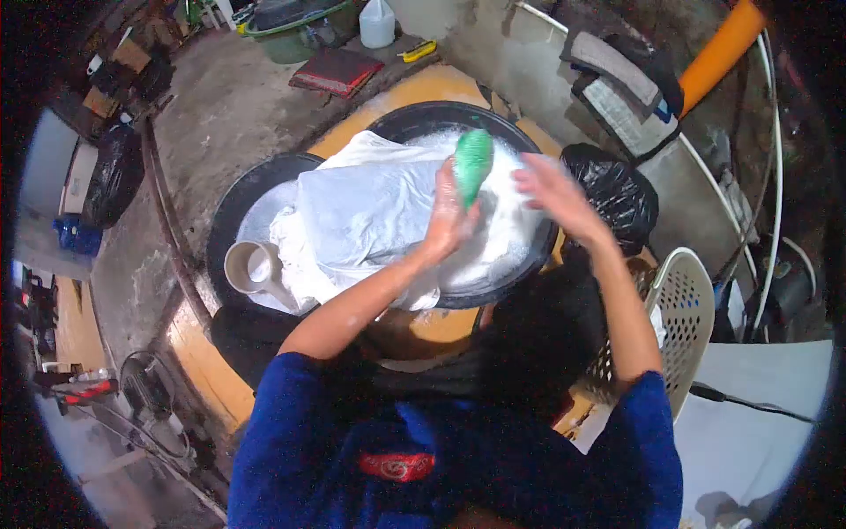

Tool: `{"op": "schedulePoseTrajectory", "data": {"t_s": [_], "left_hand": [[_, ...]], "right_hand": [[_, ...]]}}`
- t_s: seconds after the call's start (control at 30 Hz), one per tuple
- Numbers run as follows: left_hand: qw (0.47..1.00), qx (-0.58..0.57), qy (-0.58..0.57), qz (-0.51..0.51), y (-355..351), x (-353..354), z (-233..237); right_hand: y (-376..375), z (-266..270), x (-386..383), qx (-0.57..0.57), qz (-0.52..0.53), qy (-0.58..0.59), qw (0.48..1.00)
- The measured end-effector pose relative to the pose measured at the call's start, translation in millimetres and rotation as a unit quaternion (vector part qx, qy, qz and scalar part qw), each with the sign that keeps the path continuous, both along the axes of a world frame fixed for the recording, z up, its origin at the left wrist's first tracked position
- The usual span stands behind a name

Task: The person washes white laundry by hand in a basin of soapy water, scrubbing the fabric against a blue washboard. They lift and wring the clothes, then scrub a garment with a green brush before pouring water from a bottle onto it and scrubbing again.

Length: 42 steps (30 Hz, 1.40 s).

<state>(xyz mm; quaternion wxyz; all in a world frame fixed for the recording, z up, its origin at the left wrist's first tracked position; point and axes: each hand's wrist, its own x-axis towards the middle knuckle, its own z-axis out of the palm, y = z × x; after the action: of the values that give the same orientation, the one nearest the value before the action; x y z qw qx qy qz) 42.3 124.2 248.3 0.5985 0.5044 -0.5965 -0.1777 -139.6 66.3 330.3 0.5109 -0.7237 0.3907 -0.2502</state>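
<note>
My left hand (451,216) grips a green scrub brush (474,163), held up above the right-hand tub. To its right, my right hand (561,198) is raised with fingers apart, slightly blurred, holding nothing. A wet, pale cloth (374,212) lies spread over a flat, roughly rectangular form between two black tubs. More white fabric (507,220) sits among suds in the right-hand black tub (423,113). The left-hand black tub (231,198) also has suds, and a beige plastic dipper (236,264) rests at its near side.
A beige perforated laundry basket (692,309) stands by my right arm. Black plastic bags (612,194) lie beyond the right-hand tub. A red-and-black flat bundle (337,72), a green basin (295,40) and a white jug (377,25) are at the back. An orange pipe (718,57) slants at upper right.
</note>
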Motion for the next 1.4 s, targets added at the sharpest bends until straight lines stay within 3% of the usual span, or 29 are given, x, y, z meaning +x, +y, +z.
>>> {"op": "schedulePoseTrajectory", "data": {"t_s": [0.03,0.07,0.13,0.23,0.27,0.33,0.4,0.47,0.5,0.53,0.57,0.67,0.7,0.73,0.77,0.8,0.87,0.9,0.93,0.97,1.0,1.07,1.1,1.13,1.2,1.23,1.33,1.4], "left_hand": [[0.989,-0.040,-0.137,0.033,-2,3,0],[0.987,-0.029,-0.156,0.031,2,5,1],[0.981,-0.006,-0.192,0.032,11,13,9],[0.980,0.088,-0.177,0.016,31,76,15],[0.979,0.105,-0.172,0.022,39,103,14],[0.969,0.093,-0.156,0.166,45,163,-22],[0.871,0.057,-0.350,0.341,59,214,-49],[0.861,0.245,-0.254,0.367,71,225,-62],[0.842,0.334,-0.201,0.373,72,227,-68],[0.855,0.348,-0.143,0.357,69,230,-77],[0.865,0.361,-0.086,0.339,64,232,-87],[0.869,0.352,0.002,0.348,59,229,-99],[0.860,0.381,0.020,0.339,59,232,-102],[0.851,0.408,0.038,0.328,56,237,-105],[0.846,0.403,0.027,0.349,53,250,-139],[0.848,0.395,0.043,0.351,52,245,-135],[0.854,0.380,0.070,0.349,56,228,-103],[0.863,0.371,0.047,0.338,55,225,-96],[0.871,0.365,0.026,0.329,56,225,-93],[0.845,0.415,0.034,0.335,55,227,-93],[0.910,0.211,0.219,0.283,57,217,-97],[0.859,0.366,0.120,0.337,54,225,-95],[0.851,0.383,0.109,0.342,50,225,-94],[0.842,0.400,0.100,0.349,48,224,-92],[0.820,0.428,0.083,0.371,54,217,-90],[0.814,0.431,0.076,0.383,50,214,-89],[0.812,0.426,0.037,0.398,47,217,-100],[0.833,0.410,0.053,0.367,55,222,-108]], "right_hand": [[-5,-19,33,0.076,0.014,-0.048,0.996],[-8,-38,62,0.151,0.029,-0.095,0.984],[-16,-60,98,0.296,0.030,-0.295,0.908],[-19,-81,124,0.397,-0.002,-0.395,0.828],[-20,-89,130,0.416,0.031,-0.390,0.821],[-20,-110,134,0.457,0.091,-0.385,0.797],[-27,-140,140,0.481,0.118,-0.366,0.788],[-45,-176,147,0.510,0.134,-0.348,0.775],[-49,-189,154,0.319,0.054,-0.204,0.924],[-49,-199,164,0.100,-0.031,-0.040,0.994],[-50,-210,171,-0.126,-0.112,0.129,0.977],[-22,-191,171,-0.082,0.009,0.216,0.973],[-18,-225,168,-0.155,0.009,0.193,0.969],[-20,-225,168,-0.166,-0.007,0.198,0.966],[-24,-225,168,-0.178,-0.025,0.203,0.963],[-26,-226,166,-0.188,-0.043,0.209,0.959],[-35,-242,197,-0.006,-0.058,0.187,0.981],[-13,-265,228,-0.340,-0.047,-0.034,0.939],[27,-185,254,-0.114,-0.002,0.041,0.993],[50,-188,294,-0.105,0.096,0.169,0.975],[57,-196,295,-0.120,0.077,0.124,0.982],[42,-198,266,-0.131,0.021,0.070,0.989],[7,-262,233,-0.151,-0.048,0.148,0.976],[-32,-286,192,-0.186,-0.109,0.145,0.966],[-85,-294,117,-0.093,-0.181,0.128,0.971],[-84,-305,113,-0.101,-0.180,0.105,0.973],[-55,-393,170,-0.392,-0.021,0.143,0.908],[19,-232,232,-0.101,-0.018,0.147,0.984]]}}
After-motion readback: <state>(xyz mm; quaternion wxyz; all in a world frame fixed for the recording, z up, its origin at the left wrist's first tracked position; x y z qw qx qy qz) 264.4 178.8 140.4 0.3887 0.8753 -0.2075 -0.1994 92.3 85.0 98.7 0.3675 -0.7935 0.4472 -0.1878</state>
